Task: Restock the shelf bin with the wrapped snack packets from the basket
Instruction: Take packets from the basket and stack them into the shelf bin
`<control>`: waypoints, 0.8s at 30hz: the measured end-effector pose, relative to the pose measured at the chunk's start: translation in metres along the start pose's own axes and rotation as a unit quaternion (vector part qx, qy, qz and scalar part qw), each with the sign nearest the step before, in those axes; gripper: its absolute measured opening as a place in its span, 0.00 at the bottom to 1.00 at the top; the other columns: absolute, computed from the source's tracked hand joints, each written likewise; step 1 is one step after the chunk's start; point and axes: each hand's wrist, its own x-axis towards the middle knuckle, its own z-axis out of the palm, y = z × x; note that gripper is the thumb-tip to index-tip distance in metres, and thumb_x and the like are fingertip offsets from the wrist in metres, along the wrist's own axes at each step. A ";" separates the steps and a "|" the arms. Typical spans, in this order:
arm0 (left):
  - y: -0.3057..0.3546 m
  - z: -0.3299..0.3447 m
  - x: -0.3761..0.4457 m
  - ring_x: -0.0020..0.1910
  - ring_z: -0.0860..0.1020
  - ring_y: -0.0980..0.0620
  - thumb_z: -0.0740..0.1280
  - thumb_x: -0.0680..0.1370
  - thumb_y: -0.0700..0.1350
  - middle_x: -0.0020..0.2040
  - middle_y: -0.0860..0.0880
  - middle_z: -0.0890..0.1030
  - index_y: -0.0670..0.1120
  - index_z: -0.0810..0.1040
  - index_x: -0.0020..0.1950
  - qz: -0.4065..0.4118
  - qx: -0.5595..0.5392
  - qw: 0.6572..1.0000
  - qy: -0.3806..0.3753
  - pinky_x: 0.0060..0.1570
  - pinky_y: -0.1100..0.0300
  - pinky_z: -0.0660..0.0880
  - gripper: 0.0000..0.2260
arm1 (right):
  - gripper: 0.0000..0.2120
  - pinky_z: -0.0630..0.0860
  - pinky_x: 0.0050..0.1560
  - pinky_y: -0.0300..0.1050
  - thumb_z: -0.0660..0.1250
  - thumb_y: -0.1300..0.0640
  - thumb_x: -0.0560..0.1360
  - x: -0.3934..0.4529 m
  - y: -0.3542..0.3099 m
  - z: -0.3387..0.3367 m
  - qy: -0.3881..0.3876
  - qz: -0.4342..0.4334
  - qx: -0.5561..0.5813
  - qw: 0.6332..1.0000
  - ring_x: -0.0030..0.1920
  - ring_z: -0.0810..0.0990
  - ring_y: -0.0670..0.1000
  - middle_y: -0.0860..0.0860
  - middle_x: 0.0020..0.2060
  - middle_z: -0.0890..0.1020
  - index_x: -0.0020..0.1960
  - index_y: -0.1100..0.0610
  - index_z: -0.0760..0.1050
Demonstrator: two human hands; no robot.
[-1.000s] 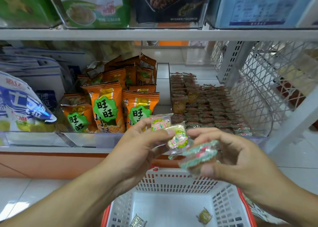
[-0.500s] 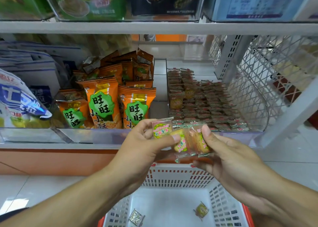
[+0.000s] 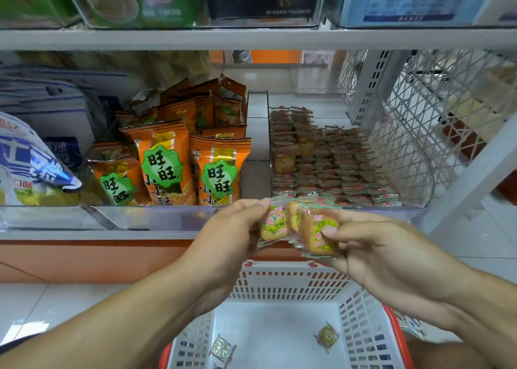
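Observation:
My left hand [image 3: 223, 237] pinches a clear-wrapped biscuit packet [image 3: 272, 223] by its upper edge. My right hand [image 3: 375, 254] pinches a small stack of the same packets [image 3: 321, 233] between thumb and fingers. Both hands meet just in front of the clear shelf bin [image 3: 391, 210], which holds several rows of wrapped snack packets [image 3: 321, 161]. Below the hands stands the white basket with a red rim [image 3: 291, 282]. Two loose packets lie on its floor, one at the left [image 3: 222, 347] and one at the right [image 3: 326, 335].
Orange snack bags [image 3: 167, 161] fill the bin to the left, and blue-white bags [image 3: 30, 161] stand further left. A white wire mesh panel [image 3: 419, 122] closes the shelf's right side. The upper shelf [image 3: 251, 38] carries boxed goods. White floor tiles show at both sides.
The packets in my right hand have turned face-up and moved beside the one in my left hand. Both hands have risen slightly toward the bin's front edge.

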 end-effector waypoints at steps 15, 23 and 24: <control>0.011 -0.003 -0.002 0.40 0.85 0.52 0.70 0.79 0.42 0.44 0.44 0.87 0.43 0.83 0.49 0.088 -0.096 0.990 0.046 0.41 0.62 0.81 0.03 | 0.21 0.77 0.60 0.54 0.71 0.59 0.70 -0.002 -0.009 -0.004 -0.009 -0.025 -0.036 0.999 0.54 0.84 0.53 0.60 0.61 0.82 0.62 0.58 0.82; 0.013 0.007 -0.004 0.50 0.83 0.45 0.66 0.78 0.34 0.44 0.41 0.84 0.46 0.73 0.43 0.117 -0.236 0.964 0.033 0.46 0.56 0.83 0.09 | 0.19 0.80 0.61 0.53 0.71 0.66 0.72 0.001 0.016 0.020 -0.054 -0.001 0.105 0.993 0.67 0.76 0.64 0.67 0.62 0.80 0.62 0.69 0.79; 0.014 0.007 -0.004 0.52 0.84 0.43 0.65 0.79 0.32 0.47 0.39 0.83 0.45 0.73 0.47 0.119 -0.253 0.960 0.032 0.46 0.56 0.84 0.08 | 0.18 0.80 0.61 0.52 0.70 0.66 0.73 0.001 0.016 0.020 -0.051 -0.006 0.110 0.993 0.67 0.76 0.64 0.67 0.63 0.80 0.63 0.69 0.79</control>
